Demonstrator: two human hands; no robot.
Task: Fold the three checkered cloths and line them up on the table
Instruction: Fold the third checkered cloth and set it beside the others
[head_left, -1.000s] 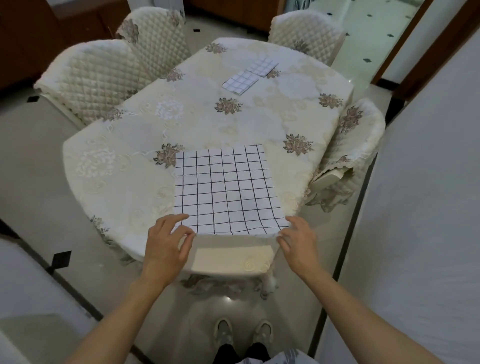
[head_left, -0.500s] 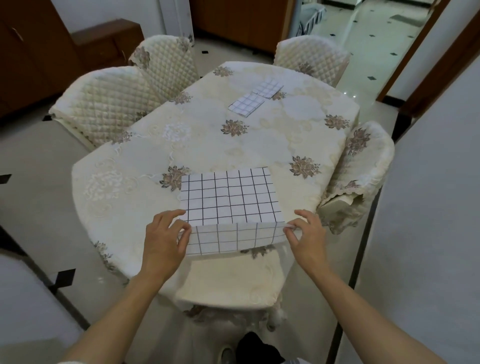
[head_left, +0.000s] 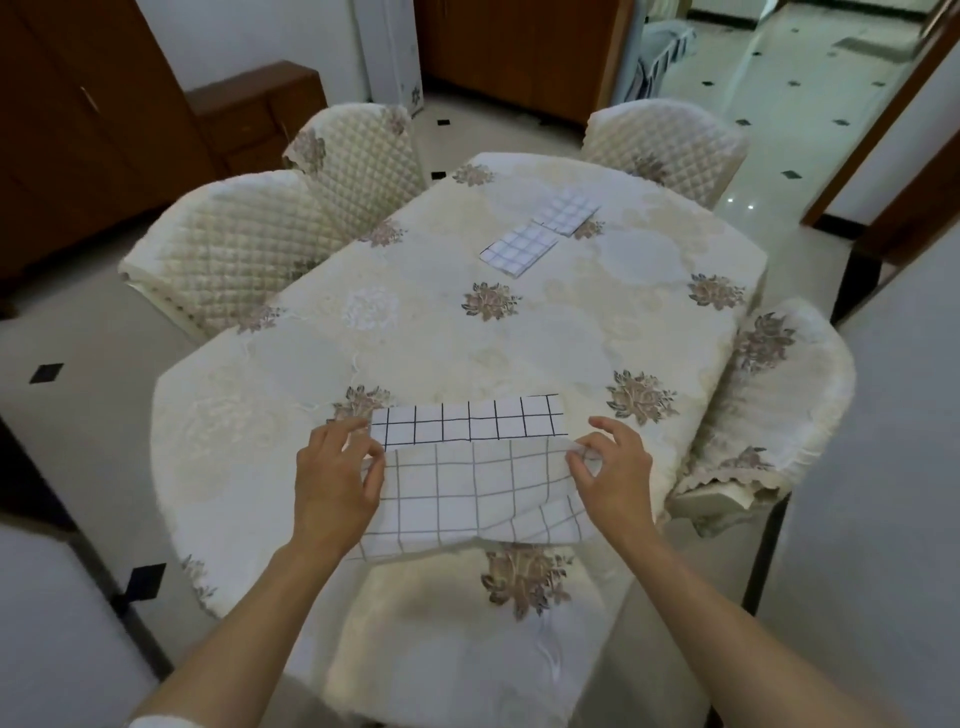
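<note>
– Checkered white cloth with the black grid (head_left: 467, 483), is that the one in hand?

– Yes. It sits at the near edge of the oval table under the cream flowered tablecloth (head_left: 467, 353), right in front of the person. A far strip of it lies flat with its dark lines up. The near part is held up off the table and turned over, so the paler underside faces us.

– And the hands?

– The left hand (head_left: 332, 483) pinches the left corner of the raised edge between thumb and fingers. The right hand (head_left: 618, 478) pinches the right corner the same way, with its other fingers curled above it. Neither hand is spread flat.

– So which step is this?

– I'd say the first fold of the last cloth, halfway over. The two folded checkered cloths (head_left: 519, 249) already lie at the far end of the table, corner to corner in a slanted row and well apart from this one.

– What does the next move need?

– My guess is that the pinched edge has to meet the far edge with the corners matched, then be laid down and smoothed. The right side sags and ripples a little, so both hands should travel evenly or the fold will skew. After that it probably needs more folds to match the other two in size, then a place in their row.
</note>
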